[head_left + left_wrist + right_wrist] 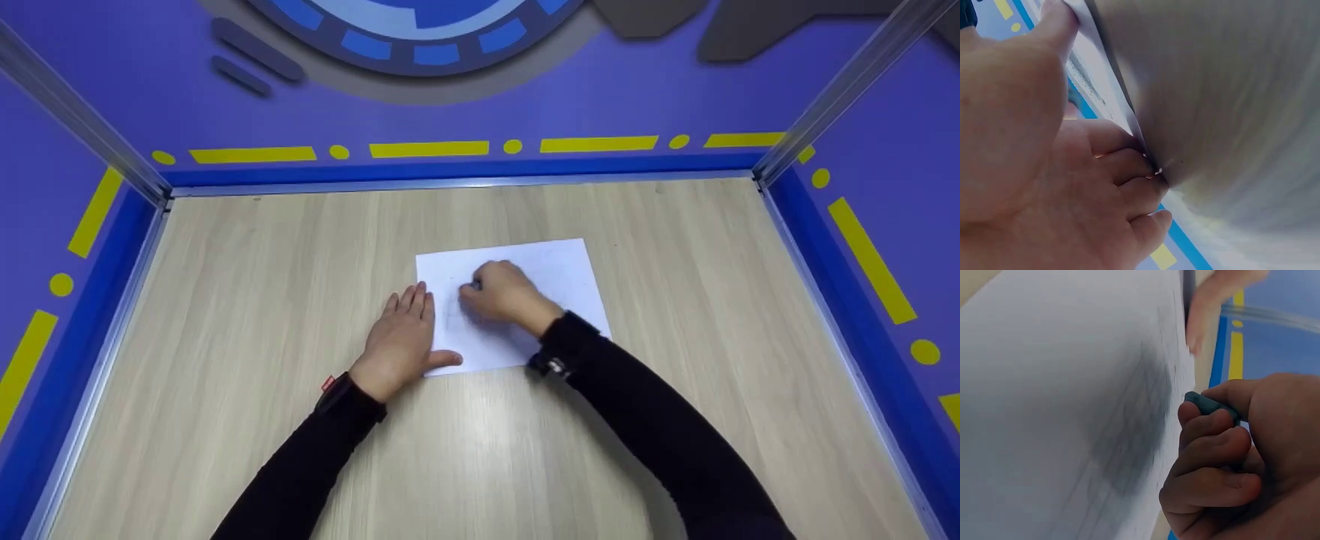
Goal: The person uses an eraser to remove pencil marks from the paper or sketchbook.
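Observation:
A white sheet of paper [555, 262] with faint grey pencil lines [1145, 399] lies slightly turned on the table. My left hand [397, 341] rests flat along its left edge, fingers straight and thumb spread onto the lower left corner. In the left wrist view the palm of the left hand [1067, 174] shows, its fingertips down at the table. Over the middle of the sheet, my right hand [504, 292] grips a small dark green eraser [1207, 405] between thumb and curled index finger. Much of the eraser is hidden inside the right hand [1213, 461].
The sheet lies on a light wood-grain table [262, 300]. A blue-purple wall [555, 97] with yellow marks stands at the back, with similar panels at left and right. Metal strips [465, 182] edge the tabletop. Both forearms wear black sleeves [660, 420].

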`<state>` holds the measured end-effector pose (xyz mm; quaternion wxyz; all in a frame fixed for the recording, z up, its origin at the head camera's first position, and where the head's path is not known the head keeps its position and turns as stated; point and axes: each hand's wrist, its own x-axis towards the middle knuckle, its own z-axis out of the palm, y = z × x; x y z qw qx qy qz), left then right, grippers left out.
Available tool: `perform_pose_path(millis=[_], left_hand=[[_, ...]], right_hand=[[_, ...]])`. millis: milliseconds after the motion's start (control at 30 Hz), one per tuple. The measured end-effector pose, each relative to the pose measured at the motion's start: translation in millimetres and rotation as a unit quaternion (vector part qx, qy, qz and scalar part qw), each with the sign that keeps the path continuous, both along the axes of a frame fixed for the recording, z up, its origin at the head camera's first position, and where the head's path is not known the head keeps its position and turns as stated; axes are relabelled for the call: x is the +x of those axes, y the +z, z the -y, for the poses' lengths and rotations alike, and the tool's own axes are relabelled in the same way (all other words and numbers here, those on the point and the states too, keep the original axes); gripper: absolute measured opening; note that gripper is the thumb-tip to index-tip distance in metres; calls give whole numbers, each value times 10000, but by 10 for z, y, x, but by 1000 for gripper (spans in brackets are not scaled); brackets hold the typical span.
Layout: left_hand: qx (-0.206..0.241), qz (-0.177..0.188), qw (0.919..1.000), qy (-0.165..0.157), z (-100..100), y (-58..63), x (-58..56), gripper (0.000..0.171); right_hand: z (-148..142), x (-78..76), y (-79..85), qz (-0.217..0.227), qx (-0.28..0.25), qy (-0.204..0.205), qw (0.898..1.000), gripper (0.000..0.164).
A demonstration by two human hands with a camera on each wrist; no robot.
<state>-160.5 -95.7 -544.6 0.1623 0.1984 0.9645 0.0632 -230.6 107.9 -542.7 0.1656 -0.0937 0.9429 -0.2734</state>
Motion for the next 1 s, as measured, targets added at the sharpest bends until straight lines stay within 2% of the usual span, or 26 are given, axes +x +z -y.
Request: perform_pose_path(millis=[167, 300, 400, 533, 667, 767, 900, 1000], left_hand=[[-173, 3, 9998, 35, -25, 11, -21, 118], [-328, 15, 9994, 64, -65, 10, -37, 120], [-424, -41, 9991, 41, -84, 1, -32, 121], [-547, -49, 9985, 17, -83, -3, -21, 122], [-641, -69, 9979, 24, -64, 13, -20, 121], [-617, -108, 9980, -15, -52, 22, -20, 121], [-489, -68, 9988, -71, -37, 16, -23, 121], [-435, -31, 9990, -72, -19, 15, -27, 120]], right_hand=[[318, -28, -50, 56, 233, 262, 9994, 33], [290, -45, -81, 62, 371, 231, 9990, 38], [64, -38, -99, -13, 308, 60, 9995, 39], [-481, -32, -144, -198, 68, -245, 9995, 30], [-1085, -29, -128, -94, 77, -594, 9982, 36], [-1419, -15, -100, 40, 254, -875, 9958, 37], [-1585, 4, -68, 169, 480, -948, 9942, 35], [-1473, 32, -29, 248, 329, -969, 9944, 35]])
